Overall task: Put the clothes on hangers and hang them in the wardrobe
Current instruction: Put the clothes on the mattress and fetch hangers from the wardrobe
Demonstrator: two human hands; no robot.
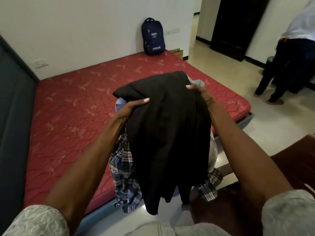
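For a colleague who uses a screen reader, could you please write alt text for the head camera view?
Both hands, left and right, hold up a bundle of clothes, black garment outermost, over a red mattress. A dark backpack leans on the far wall.

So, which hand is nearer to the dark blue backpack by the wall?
Right, though not by much. The right hand grips the black garment higher up, toward the backpack. The left hand holds it lower and further left.

Backpack (pixel 153 38) on mattress (pixel 71 106), behind held clothes (pixel 167 133).
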